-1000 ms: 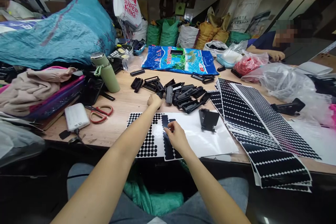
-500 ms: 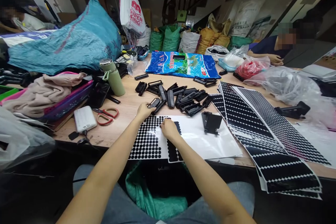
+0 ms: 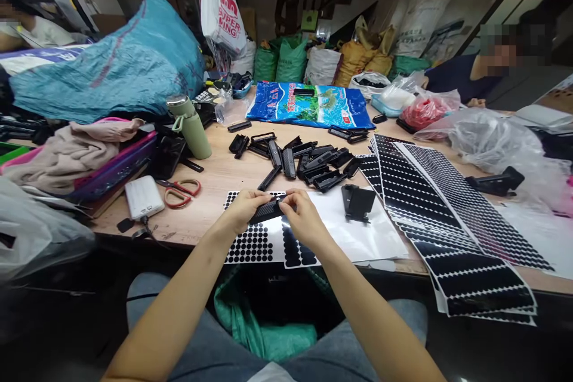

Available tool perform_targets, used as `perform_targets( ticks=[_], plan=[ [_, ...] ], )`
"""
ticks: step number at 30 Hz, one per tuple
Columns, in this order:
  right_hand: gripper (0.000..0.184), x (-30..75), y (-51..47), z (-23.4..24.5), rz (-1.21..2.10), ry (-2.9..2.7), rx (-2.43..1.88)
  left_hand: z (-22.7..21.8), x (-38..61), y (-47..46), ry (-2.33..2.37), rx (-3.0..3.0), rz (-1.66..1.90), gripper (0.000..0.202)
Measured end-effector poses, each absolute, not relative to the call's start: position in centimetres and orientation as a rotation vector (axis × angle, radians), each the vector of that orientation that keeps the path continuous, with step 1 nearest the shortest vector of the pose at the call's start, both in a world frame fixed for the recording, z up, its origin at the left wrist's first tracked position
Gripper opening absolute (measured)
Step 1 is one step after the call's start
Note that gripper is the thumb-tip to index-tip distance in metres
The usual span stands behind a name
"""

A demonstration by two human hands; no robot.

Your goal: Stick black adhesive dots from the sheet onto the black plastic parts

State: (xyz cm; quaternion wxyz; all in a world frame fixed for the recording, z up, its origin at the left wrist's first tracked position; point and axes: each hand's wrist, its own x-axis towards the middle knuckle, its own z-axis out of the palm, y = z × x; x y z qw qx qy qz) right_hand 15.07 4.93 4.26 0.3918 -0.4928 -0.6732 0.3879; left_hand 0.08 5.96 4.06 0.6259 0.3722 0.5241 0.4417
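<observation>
My left hand point(image 3: 245, 210) is closed around a ribbed black plastic part point(image 3: 267, 211), held over the sticker sheets. At the part's right end, my right hand point(image 3: 304, 215) pinches with thumb and forefinger; whether a small sticker sits under those fingertips is hidden. Below the left hand lies a white sheet of round black stickers point(image 3: 253, 245). Under the right hand is a strip of larger black stickers point(image 3: 293, 250). Just beyond both hands spreads a pile of similar black parts point(image 3: 313, 161). A wider black piece point(image 3: 358, 203) rests on white sheets to the right.
Red-handled scissors point(image 3: 182, 192), a white power bank point(image 3: 144, 197) and a green flask point(image 3: 190, 125) stand left. Long black sticker sheets point(image 3: 421, 209) overhang the table's front edge at right. A blue printed bag point(image 3: 308, 106) lies behind. A person point(image 3: 474, 77) sits far right.
My left hand has brought the black part from the pile's edge toward me. My right hand has risen off the sticker sheet to meet it. The view has shifted slightly.
</observation>
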Motion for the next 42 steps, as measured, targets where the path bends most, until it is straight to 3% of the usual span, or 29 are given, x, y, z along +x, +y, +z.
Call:
perform_targets(
  ticks=[13, 17, 22, 42],
  plan=[
    [0.011, 15.6, 3.3, 3.8, 0.896, -1.721, -1.29, 4.1, 1.1, 4.8, 1.177, 0.803, 1.006, 0.012],
    [0.002, 15.8, 3.3, 3.5, 0.768, -1.731, -1.256, 3.9, 1.1, 4.7, 1.195, 0.796, 0.987, 0.011],
    [0.01, 16.2, 3.6, 3.4, 0.779, -1.795, -1.252, 3.8, 1.2, 4.4, 1.226, 0.787, 0.948, 0.011],
    [0.008, 16.6, 2.8, 4.7, 0.562, -2.007, -1.238, 4.1, 1.2, 3.5, 1.145, 0.821, 0.908, 0.013]
  ],
)
